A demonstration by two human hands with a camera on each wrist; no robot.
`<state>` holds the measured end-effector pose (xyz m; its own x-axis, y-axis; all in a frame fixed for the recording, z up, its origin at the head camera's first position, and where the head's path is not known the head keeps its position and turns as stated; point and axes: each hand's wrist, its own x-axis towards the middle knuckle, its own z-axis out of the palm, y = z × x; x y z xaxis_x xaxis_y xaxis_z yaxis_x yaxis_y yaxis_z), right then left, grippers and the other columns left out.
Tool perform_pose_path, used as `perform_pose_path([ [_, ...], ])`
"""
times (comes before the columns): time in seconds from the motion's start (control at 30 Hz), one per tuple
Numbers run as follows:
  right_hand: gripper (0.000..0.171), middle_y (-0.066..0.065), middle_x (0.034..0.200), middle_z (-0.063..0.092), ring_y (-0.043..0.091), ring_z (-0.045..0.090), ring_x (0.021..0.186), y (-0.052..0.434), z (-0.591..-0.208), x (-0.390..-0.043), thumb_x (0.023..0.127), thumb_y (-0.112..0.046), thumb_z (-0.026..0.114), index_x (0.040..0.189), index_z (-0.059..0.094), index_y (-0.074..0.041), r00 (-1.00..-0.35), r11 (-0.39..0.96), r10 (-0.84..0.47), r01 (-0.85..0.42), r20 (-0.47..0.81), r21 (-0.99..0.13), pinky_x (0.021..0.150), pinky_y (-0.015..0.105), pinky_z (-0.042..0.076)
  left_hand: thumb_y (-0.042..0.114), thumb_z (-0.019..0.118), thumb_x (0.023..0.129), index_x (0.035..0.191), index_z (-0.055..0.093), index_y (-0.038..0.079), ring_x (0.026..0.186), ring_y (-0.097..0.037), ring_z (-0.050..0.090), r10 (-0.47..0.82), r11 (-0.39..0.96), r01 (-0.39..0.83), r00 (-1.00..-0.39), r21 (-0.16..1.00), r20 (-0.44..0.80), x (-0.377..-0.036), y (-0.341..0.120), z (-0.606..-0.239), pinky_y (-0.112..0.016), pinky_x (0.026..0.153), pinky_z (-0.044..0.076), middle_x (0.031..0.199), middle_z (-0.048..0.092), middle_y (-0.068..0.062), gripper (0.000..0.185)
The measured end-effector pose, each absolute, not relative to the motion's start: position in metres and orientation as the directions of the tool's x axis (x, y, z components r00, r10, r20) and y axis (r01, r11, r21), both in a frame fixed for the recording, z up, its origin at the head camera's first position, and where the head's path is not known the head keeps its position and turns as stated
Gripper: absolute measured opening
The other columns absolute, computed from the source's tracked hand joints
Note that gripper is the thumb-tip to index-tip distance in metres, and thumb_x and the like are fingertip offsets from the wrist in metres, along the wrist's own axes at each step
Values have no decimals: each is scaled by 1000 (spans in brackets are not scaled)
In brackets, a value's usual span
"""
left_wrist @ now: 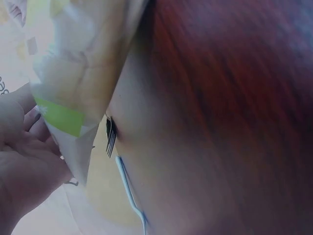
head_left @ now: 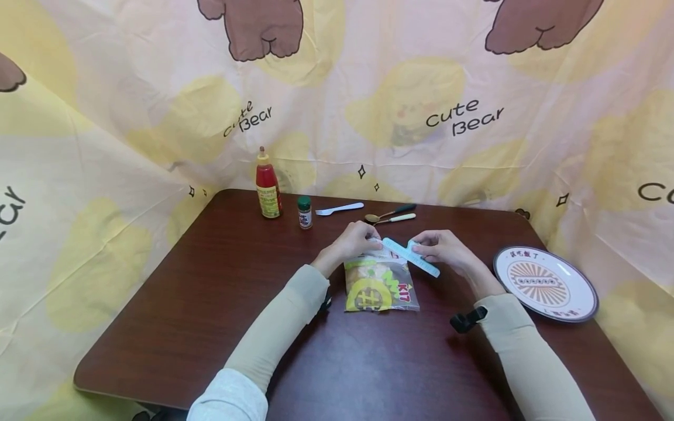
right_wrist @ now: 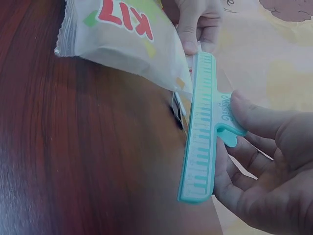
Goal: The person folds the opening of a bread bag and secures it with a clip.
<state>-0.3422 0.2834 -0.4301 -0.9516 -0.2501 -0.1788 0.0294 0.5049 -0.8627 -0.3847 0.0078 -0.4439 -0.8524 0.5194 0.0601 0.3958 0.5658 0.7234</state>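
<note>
A snack bag (head_left: 380, 285) lies flat in the middle of the brown bench (head_left: 221, 292), its printed end toward the person and its top edge pointing away. A long pale-blue clip (head_left: 411, 256) sits across that top edge, slanting from upper left to lower right. The right hand (head_left: 444, 248) holds the clip by its tab: in the right wrist view the thumb lies on top of the tab and the curled fingers (right_wrist: 254, 196) sit beneath it, pinching the clip (right_wrist: 203, 129), whose far end meets the bag (right_wrist: 124, 36) at its corner. The left hand (head_left: 354, 240) is at the bag's top left, its fingers curled down and pinching the edge beside the clip's far end; the left wrist view shows that hand (left_wrist: 22, 161) against the bag's crimped seal (left_wrist: 66, 122), with the fingers partly hidden behind the film. Beyond the hands, well apart from the bag, stand a red sauce bottle (head_left: 268, 184) and a small green-capped jar (head_left: 304, 212) just beside it. A white fork (head_left: 339, 209) lies to their right, and next to it two spoons (head_left: 391, 216) with a dark and a pale handle. A round patterned plate (head_left: 544, 283) rests at the bench's right edge, near the right forearm. A cloth with bear prints (head_left: 421, 105) hangs behind and to the sides.
</note>
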Motion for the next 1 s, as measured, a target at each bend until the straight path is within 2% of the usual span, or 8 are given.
perform_pose_path([
  [0.23, 44, 6, 104, 68, 19, 62, 94, 278, -430, -346, 100, -31, 74, 133, 68, -2, -953, 505, -247, 26, -174, -863, 83, 28, 56, 20, 80, 95, 129, 66, 13, 100, -17, 63, 518, 505, 400, -849, 765, 102, -384, 10, -444, -29, 84, 52, 111, 69, -5, 38],
  [0.43, 43, 6, 103, 69, 19, 62, 92, 274, -428, -347, 101, -29, 73, 133, 68, -2, -953, 506, -251, 18, -167, -862, 82, 27, 56, 17, 80, 95, 138, 63, 12, 99, -17, 63, 532, 491, 410, -840, 768, 108, -385, 10, -445, -30, 85, 52, 112, 70, -5, 47],
  [0.73, 43, 10, 110, 70, 18, 64, 93, 268, -426, -348, 102, -29, 72, 134, 68, -2, -956, 497, -251, 6, -151, -868, 84, 25, 56, 18, 81, 94, 137, 63, 10, 113, -22, 64, 549, 487, 431, -827, 760, 117, -387, 8, -444, -39, 97, 54, 131, 68, -6, 48],
  [0.9, 41, 9, 106, 72, 15, 66, 89, 260, -425, -351, 101, -27, 73, 131, 69, 0, -959, 462, -258, -15, -118, -887, 83, 26, 58, 19, 82, 93, 136, 63, 10, 130, -22, 60, 566, 485, 469, -812, 738, 145, -386, 14, -444, -42, 111, 49, 139, 66, -5, 48],
  [1.0, 40, 11, 106, 72, 14, 66, 87, 256, -424, -352, 101, -26, 72, 131, 70, 0, -961, 456, -261, -34, -97, -889, 81, 25, 57, 20, 83, 92, 137, 63, 10, 133, -21, 59, 551, 500, 467, -821, 729, 148, -384, 17, -443, -42, 113, 47, 139, 66, -4, 50],
])
